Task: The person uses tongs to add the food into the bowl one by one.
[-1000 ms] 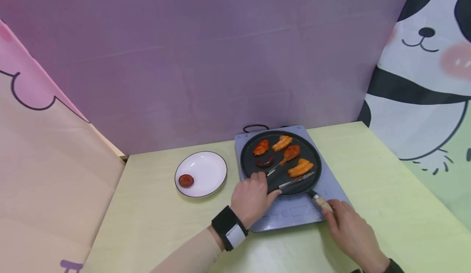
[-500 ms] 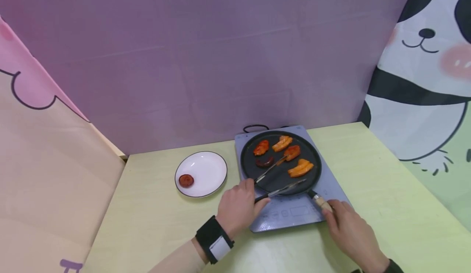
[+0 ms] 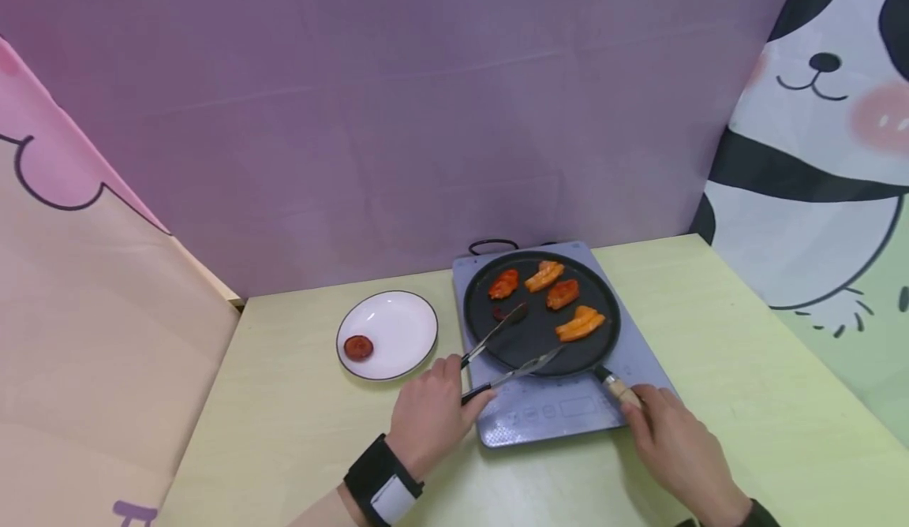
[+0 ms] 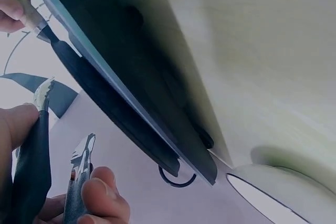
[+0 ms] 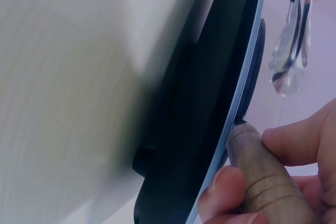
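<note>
My left hand [image 3: 429, 413] holds a pair of metal tongs [image 3: 513, 374] by their dark grips, arms spread apart with no food between the tips. The tongs reach over the near left part of a round black frying pan [image 3: 536, 345]. In the pan lie a reddish piece of meat [image 3: 563, 294], a red piece [image 3: 503, 284], two orange strips of meat, one at the back [image 3: 544, 276] and one nearer [image 3: 581, 323], and a dark curved piece [image 3: 503, 315], partly behind a tong tip. My right hand [image 3: 678, 444] grips the pan's wooden handle [image 5: 268, 182].
Beneath the pan is a grey-blue induction cooker [image 3: 561, 416]. Left of it stands a white dark-rimmed plate [image 3: 398, 338] bearing one round brown slice [image 3: 358, 347]. A black wire loop [image 3: 493, 243] shows behind the cooker. A purple backdrop [image 3: 426, 117] closes off the table's far edge.
The left hand has drawn the tongs back toward the lower left. Their arms, earlier near the reddish meat, now stand clear of it. The right hand stays on the handle.
</note>
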### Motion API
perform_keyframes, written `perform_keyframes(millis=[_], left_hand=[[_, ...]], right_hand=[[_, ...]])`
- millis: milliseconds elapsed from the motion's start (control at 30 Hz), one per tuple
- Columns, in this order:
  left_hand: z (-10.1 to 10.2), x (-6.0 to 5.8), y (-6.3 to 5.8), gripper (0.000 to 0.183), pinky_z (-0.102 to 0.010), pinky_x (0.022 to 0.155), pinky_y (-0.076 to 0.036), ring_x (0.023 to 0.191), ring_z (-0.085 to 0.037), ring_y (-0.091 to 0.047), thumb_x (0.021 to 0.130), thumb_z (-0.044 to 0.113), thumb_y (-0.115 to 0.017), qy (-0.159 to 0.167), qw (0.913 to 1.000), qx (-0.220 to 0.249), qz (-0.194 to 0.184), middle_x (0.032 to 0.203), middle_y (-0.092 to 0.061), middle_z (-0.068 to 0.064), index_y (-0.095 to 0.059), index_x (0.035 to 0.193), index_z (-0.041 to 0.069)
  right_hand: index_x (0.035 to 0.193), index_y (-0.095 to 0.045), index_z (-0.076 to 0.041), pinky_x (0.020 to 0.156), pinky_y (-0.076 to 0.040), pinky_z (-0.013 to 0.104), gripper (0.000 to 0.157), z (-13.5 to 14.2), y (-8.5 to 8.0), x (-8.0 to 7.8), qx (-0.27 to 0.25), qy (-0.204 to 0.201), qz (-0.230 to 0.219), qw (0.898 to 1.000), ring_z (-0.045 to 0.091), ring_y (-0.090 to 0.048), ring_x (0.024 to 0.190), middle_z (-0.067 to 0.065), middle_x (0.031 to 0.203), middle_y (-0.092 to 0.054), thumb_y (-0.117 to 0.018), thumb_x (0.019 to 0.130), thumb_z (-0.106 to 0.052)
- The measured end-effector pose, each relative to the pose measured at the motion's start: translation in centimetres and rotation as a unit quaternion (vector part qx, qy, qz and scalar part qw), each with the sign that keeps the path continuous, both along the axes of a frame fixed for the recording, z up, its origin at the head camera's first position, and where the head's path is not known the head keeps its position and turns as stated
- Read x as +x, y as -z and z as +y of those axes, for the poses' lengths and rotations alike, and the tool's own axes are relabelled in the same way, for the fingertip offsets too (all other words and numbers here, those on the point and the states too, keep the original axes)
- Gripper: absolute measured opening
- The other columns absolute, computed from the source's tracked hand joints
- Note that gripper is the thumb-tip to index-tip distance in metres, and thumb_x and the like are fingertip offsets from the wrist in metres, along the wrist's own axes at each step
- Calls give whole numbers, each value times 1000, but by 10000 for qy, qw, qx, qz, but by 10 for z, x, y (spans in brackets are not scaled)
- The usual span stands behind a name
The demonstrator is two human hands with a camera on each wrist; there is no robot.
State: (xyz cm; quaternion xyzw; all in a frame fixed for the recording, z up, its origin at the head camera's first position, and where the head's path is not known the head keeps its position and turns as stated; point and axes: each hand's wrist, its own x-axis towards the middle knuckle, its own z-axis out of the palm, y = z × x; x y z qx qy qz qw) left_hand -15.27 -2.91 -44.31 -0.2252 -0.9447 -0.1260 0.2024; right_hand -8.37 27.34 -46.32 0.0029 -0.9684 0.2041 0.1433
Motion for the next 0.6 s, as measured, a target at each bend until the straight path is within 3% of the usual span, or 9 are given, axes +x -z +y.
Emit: perform_keyframes(millis=[200,400,600], left_hand=[[-12,5,8,56,-26,35,-30,45,-11,-40,76,62,-56,-33,10000,72,-46,62,-44,1,-51,88,8],[-26,12,12,55,-26,36,-31,48,-9,-37,76,62,-58,-165,9991,194,-346,66,-43,3,-49,89,9],[-44,16,17,56,-27,38,-35,50,-11,-44,77,62,-56,-367,9992,72,-161,70,-51,1,-49,92,8]], right_hand=[[100,-54,-8,43,-35,35,20,0,0,0,-11,-13,18,10000,15,-42,57,5,76,-50,-53,89,-26],[100,-54,-8,43,-36,35,21,0,1,0,4,-21,31,10000,15,-42,57,5,77,-50,-53,89,-26],[99,-55,-7,43,-35,35,20,1,2,0,7,-46,122,9999,15,-42,57,5,75,-50,-54,88,-24]])
